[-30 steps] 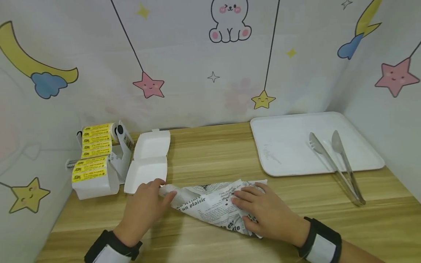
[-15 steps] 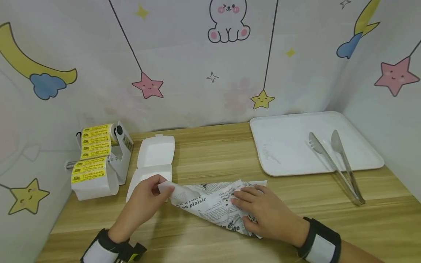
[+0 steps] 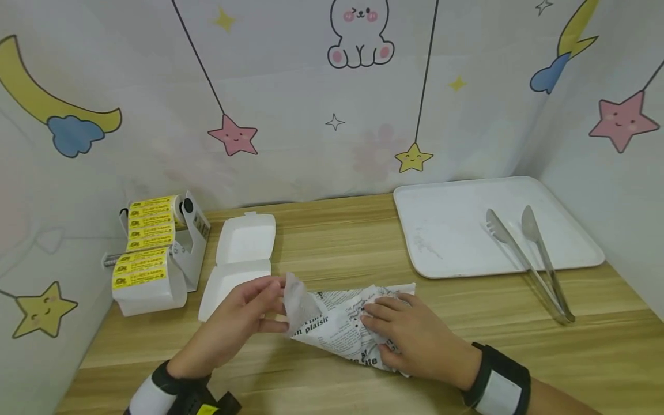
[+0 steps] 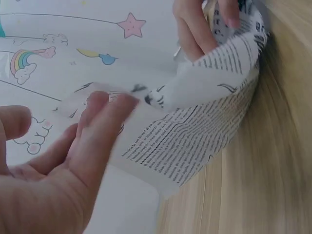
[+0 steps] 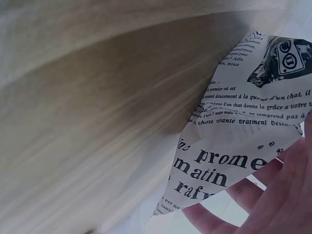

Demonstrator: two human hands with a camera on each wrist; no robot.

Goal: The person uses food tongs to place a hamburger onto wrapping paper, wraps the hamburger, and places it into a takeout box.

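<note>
A folded sheet of newsprint-patterned wrapping paper (image 3: 332, 328) lies across the front middle of the table, narrow at its near edge. What it wraps, if anything, is hidden. My left hand (image 3: 244, 314) is at its left end, fingers extended against a raised, pale flap (image 3: 300, 302); in the left wrist view the thumb (image 4: 17, 122) stands apart from the paper. My right hand (image 3: 415, 331) rests over the right end, fingers spread on top and thumb at the near side. The right wrist view has its fingers behind the printed paper (image 5: 219, 161).
An opened white takeaway box (image 3: 244, 242) stands behind the left hand. Left of it is a label dispenser (image 3: 155, 253) with yellow labels. At the back right, metal tongs (image 3: 534, 265) lie across the rim of a white tray (image 3: 451, 230). A printed sheet (image 3: 290, 86) covers the wall.
The left hand has moved right and folded the paper's left end up and inward, letting go of its pinch. The takeaway box shifted slightly right early on. The right hand barely moved.
</note>
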